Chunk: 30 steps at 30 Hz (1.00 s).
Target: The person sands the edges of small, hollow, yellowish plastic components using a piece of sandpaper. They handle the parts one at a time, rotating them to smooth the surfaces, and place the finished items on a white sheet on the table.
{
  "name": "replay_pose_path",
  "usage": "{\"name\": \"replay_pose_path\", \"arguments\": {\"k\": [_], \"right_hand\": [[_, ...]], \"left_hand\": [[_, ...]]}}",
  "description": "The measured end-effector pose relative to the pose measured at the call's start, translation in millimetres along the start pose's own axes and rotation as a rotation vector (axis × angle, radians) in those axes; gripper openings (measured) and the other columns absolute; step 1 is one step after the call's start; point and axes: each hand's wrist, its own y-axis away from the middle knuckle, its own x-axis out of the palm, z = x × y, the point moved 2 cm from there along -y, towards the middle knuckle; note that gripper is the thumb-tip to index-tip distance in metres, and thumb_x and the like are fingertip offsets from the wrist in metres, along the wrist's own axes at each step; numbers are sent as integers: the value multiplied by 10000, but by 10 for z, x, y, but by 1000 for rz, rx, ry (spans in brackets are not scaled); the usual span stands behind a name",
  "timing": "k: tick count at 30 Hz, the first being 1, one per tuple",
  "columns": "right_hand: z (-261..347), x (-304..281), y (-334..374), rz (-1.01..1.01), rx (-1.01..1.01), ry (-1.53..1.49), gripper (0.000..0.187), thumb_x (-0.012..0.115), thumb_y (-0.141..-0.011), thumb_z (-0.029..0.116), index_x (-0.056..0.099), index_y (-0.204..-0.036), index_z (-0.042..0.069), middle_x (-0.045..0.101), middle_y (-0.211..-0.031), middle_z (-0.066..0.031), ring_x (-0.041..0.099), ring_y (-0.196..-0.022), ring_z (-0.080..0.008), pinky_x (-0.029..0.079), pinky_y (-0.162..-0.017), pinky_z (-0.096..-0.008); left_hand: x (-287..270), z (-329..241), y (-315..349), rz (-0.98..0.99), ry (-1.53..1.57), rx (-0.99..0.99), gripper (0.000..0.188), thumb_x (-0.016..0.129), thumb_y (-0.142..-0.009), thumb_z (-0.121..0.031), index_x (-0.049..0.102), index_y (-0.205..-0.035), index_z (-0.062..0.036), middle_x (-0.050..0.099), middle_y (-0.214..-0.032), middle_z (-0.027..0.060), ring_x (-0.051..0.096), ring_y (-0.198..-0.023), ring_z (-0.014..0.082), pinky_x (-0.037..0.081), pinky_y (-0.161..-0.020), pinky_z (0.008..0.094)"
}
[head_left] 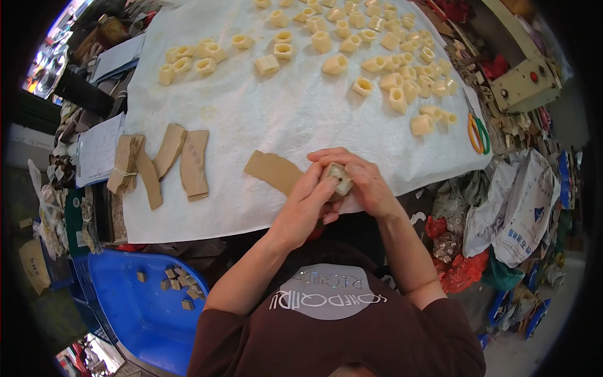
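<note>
Near the front edge of the white sheet, my left hand (306,200) and my right hand (369,183) are closed together around a small squarish grey block (339,178) with a dark spot on its upper face. A brown cardboard strip (271,170) runs out leftward from under my left hand; whether it touches the block is hidden by my fingers. More torn cardboard strips (194,164) lie to the left, next to a tied bundle of cardboard (122,164). Many cream-coloured hollow pieces (335,63) are spread over the far part of the sheet.
The white sheet (220,119) covers the table. A blue basin (129,308) with several small blocks (176,281) stands low at the left. Scissors (478,133) with green and orange handles lie at the right edge. White plastic bags (521,207) and a red bag (463,271) are piled right.
</note>
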Motion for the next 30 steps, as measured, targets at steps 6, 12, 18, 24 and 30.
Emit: {"name": "replay_pose_path", "arguments": {"k": [6,12,18,24,30], "right_hand": [[11,196,124,33,42,-209,486,373,-904,388,554,-1108,-14,428,-1274,-162,499,-1034,-221,440,-817,-316],[43,307,184,22,-155,-57,327,375,-894,157,556,-1104,-17,466,-1214,-157,460,-1107,-229,374,-934,-347],[-55,293,132,-17,-204,97,332,350,-902,155,540,-1117,-12,464,-1214,-146,494,-1064,-216,376,-930,-319],[-71,380,154,-110,-78,-194,323,347,-919,165,500,-1158,11,455,-1206,-119,501,-1058,-211,388,-913,-309],[-107,448,132,-207,-250,185,361,305,-936,215,494,-1154,-3,467,-1183,-110,475,-1081,-188,369,-924,-297]], "left_hand": [[9,56,232,14,242,12,437,304,-936,-421,424,-1155,-63,501,-920,62,477,-735,151,397,-536,249],[38,94,330,-137,-63,67,426,318,-925,-435,432,-1123,-75,516,-924,62,503,-723,160,413,-527,274],[27,157,294,-232,45,42,391,341,-927,-438,443,-1091,-98,509,-901,38,499,-719,137,445,-570,292],[-6,156,189,-269,101,151,383,359,-928,-432,439,-1110,-105,504,-916,23,506,-769,120,447,-659,269],[141,187,188,-386,138,243,414,332,-941,-403,386,-1208,-91,482,-1043,38,483,-942,135,414,-789,291]]}}
